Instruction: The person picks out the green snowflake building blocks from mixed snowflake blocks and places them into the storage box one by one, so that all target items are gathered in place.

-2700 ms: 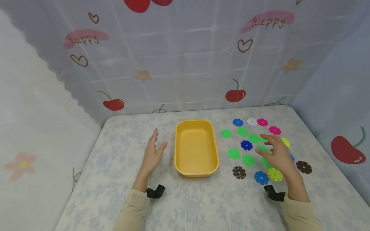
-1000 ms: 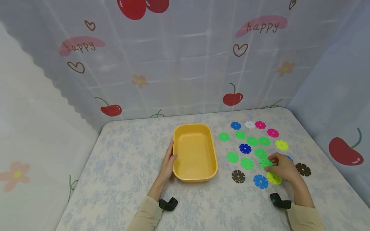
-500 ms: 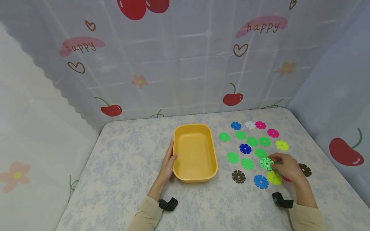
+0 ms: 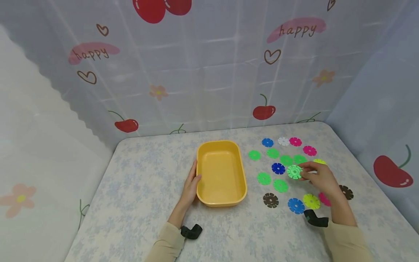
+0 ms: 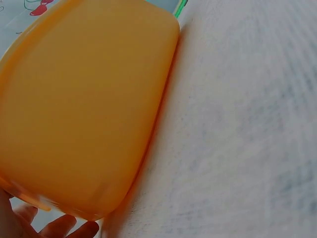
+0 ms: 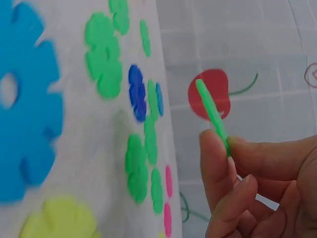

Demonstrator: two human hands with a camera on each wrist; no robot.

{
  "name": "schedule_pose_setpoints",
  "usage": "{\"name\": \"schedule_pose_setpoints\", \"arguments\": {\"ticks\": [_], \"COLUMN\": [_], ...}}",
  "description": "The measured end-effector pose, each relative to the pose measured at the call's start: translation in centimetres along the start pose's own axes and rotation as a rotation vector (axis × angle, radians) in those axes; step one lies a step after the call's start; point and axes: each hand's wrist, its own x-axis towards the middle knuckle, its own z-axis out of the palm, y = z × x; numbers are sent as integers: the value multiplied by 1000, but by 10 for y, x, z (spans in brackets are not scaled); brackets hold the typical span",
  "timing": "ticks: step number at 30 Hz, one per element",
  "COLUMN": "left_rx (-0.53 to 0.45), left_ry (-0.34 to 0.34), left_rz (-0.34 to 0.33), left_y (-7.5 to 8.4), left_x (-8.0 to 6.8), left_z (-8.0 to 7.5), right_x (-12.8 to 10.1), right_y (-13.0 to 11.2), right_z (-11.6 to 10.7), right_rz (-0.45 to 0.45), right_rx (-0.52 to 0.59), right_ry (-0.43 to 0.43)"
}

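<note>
My left hand (image 4: 189, 188) grips the left side of a yellow plastic tray (image 4: 221, 173), thumb on the rim and the other fingers along the outer wall. In the left wrist view the tray's outside (image 5: 89, 109) fills much of the picture, with fingers at its lower end. Between thumb and index finger, my right hand (image 4: 321, 179) pinches a green snowflake disc (image 4: 293, 172) by its edge. The right wrist view shows this green disc (image 6: 213, 109) edge-on, raised off the table. In the head view it covers part of the group of green discs lying behind.
Right of the tray lie several flat discs: green (image 4: 280, 186), dark blue (image 4: 278, 168), lighter blue (image 4: 296, 206), brown (image 4: 270, 200), yellow (image 4: 311, 201), pink (image 4: 309, 150) and white (image 4: 283, 141). A patterned cloth (image 4: 140, 189) covers the table; printed curtains (image 4: 209, 72) surround it.
My left hand has come right and taken hold of the tray. My right hand has pinched a green disc, lifted it and carried it away from me, uncovering a pink disc near the wrist.
</note>
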Motion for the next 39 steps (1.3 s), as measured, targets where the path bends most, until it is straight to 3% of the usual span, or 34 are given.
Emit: {"name": "schedule_pose_setpoints", "arguments": {"ticks": [14, 23, 27, 32, 39], "left_rx": [-1, -4, -2, 5, -7], "left_ry": [2, 25, 30, 33, 22], "left_rz": [-14, 23, 25, 8, -32], "left_y": [-2, -35, -36, -34, -31], "left_x": [0, 11, 12, 11, 12], "left_z": [0, -1, -1, -1, -2], "right_x": [57, 86, 95, 101, 111], "right_y": [-75, -119, -130, -137, -144], "right_z": [39, 69, 83, 100, 122], "right_rz": [-99, -94, -62, -84, -89], "right_rx": [141, 158, 159, 187, 167], "right_ry": [-88, -182, -239, -295, -318]}}
